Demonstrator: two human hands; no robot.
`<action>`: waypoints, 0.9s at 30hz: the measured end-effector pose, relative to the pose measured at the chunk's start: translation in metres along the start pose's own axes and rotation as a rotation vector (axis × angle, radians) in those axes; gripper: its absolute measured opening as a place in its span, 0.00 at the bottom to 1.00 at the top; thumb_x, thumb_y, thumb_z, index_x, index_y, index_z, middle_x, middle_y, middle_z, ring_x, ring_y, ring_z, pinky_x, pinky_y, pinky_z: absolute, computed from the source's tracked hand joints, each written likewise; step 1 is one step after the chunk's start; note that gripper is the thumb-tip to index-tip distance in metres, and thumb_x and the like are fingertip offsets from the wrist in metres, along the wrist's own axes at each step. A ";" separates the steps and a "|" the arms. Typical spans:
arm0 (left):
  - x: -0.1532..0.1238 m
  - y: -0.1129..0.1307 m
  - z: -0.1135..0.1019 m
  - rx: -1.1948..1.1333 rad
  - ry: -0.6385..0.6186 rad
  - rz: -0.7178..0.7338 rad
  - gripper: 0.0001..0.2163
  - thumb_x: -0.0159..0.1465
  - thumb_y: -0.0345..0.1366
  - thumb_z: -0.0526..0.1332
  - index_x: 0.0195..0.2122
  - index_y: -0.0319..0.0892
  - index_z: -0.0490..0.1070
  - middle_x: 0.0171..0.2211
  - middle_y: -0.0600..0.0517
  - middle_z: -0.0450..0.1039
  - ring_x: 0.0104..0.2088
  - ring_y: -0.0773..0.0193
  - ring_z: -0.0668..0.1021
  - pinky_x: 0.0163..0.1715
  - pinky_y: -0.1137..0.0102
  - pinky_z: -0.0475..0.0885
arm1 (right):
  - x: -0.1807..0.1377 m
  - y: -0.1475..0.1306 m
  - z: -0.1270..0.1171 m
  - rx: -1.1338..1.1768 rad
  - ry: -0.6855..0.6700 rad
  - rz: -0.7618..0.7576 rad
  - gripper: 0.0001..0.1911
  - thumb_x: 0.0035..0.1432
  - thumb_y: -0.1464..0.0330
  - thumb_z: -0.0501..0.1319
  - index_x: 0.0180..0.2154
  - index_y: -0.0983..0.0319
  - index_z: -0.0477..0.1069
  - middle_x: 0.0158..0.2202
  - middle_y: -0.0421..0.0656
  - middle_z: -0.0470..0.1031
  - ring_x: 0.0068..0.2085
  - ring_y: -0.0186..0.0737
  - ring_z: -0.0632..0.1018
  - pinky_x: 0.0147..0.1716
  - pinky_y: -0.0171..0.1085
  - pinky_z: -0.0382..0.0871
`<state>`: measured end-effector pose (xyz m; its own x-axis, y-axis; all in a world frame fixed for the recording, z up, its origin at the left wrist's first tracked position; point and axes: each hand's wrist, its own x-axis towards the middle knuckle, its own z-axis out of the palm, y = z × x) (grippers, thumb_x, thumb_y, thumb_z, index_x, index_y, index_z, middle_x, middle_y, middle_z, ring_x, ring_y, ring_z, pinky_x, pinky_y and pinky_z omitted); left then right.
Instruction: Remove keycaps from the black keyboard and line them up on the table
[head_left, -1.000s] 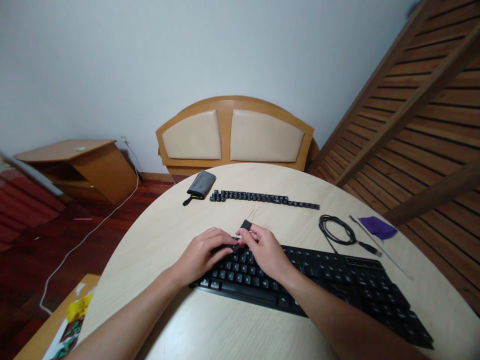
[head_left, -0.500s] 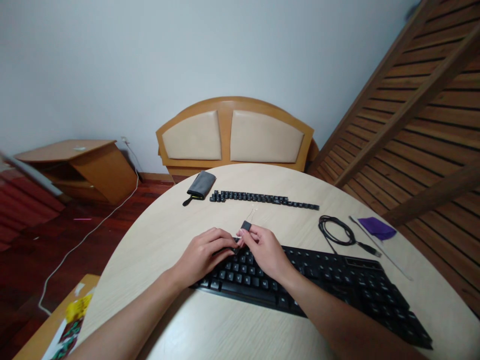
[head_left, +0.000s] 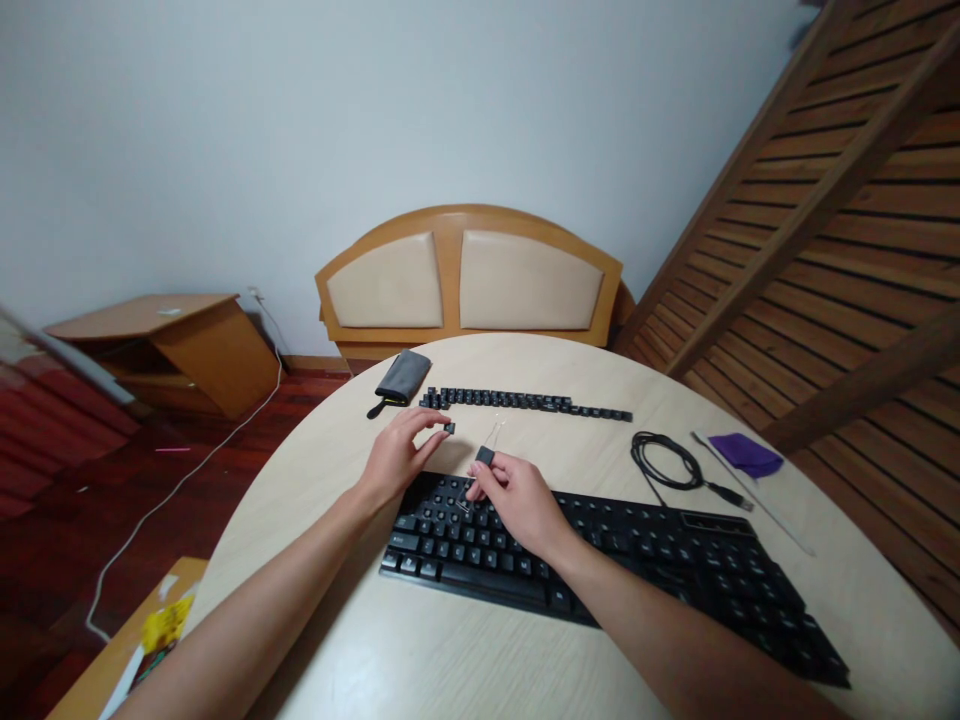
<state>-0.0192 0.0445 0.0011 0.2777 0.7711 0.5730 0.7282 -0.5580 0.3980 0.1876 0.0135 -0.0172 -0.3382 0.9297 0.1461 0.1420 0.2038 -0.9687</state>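
Note:
Between thumb and fingertips, my left hand (head_left: 401,445) pinches a small black keycap (head_left: 450,428), held above the table just beyond the keyboard's upper left part. My right hand (head_left: 521,495) grips a keycap puller (head_left: 485,456) by its dark body, over the left half of the black keyboard (head_left: 487,580). Thin wire loops stick out from both ends of the puller. Bare spots without caps show in the keyboard's upper left rows, partly covered by my right hand. Loose black keycaps (head_left: 510,399) lie lined up in rows across the far side of the table.
A grey pouch (head_left: 403,376) lies at the far left of the round table (head_left: 315,620). To the right are a coiled USB cable (head_left: 667,460), a purple cloth (head_left: 745,454) and a thin pale stick (head_left: 757,495). A wooden headboard (head_left: 450,270) stands behind.
My left hand has moved up and left from the keyboard, carrying a keycap away from the puller. My right hand stays over the keys with the puller. The view has shifted slightly.

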 end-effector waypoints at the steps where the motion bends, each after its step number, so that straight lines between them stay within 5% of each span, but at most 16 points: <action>1: 0.008 -0.007 0.002 0.046 -0.025 0.037 0.08 0.67 0.37 0.59 0.44 0.44 0.74 0.42 0.48 0.76 0.43 0.58 0.76 0.46 0.62 0.71 | 0.000 0.001 0.000 0.001 -0.001 -0.001 0.14 0.64 0.62 0.55 0.32 0.64 0.72 0.28 0.45 0.80 0.31 0.40 0.80 0.34 0.35 0.71; 5: 0.035 -0.039 0.014 0.134 -0.131 0.164 0.08 0.66 0.37 0.59 0.42 0.44 0.76 0.41 0.48 0.77 0.43 0.57 0.75 0.45 0.62 0.71 | 0.000 0.002 0.002 0.001 -0.001 -0.007 0.13 0.64 0.62 0.55 0.32 0.63 0.71 0.28 0.44 0.80 0.31 0.40 0.80 0.34 0.35 0.71; 10: 0.045 -0.062 0.040 0.152 -0.088 0.166 0.07 0.65 0.36 0.60 0.42 0.43 0.76 0.40 0.48 0.78 0.43 0.57 0.74 0.46 0.62 0.70 | 0.000 0.001 0.003 -0.003 -0.007 -0.008 0.14 0.64 0.62 0.55 0.31 0.63 0.71 0.27 0.44 0.80 0.30 0.40 0.80 0.33 0.35 0.72; 15: 0.045 -0.070 0.055 0.201 -0.044 0.126 0.06 0.63 0.35 0.63 0.40 0.46 0.78 0.45 0.48 0.76 0.47 0.55 0.72 0.49 0.58 0.68 | -0.002 -0.001 0.003 -0.012 0.002 0.004 0.14 0.64 0.63 0.55 0.31 0.63 0.71 0.27 0.44 0.80 0.30 0.40 0.81 0.32 0.35 0.71; 27: 0.044 -0.071 0.055 0.250 -0.015 0.028 0.06 0.60 0.36 0.65 0.39 0.46 0.77 0.48 0.48 0.72 0.51 0.52 0.68 0.52 0.56 0.66 | -0.003 -0.001 0.002 -0.033 -0.008 0.007 0.14 0.65 0.62 0.55 0.31 0.63 0.71 0.27 0.43 0.80 0.30 0.38 0.80 0.32 0.33 0.70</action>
<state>-0.0243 0.1347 -0.0409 0.3077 0.7618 0.5701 0.8520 -0.4873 0.1914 0.1860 0.0100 -0.0170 -0.3445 0.9286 0.1376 0.1750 0.2075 -0.9625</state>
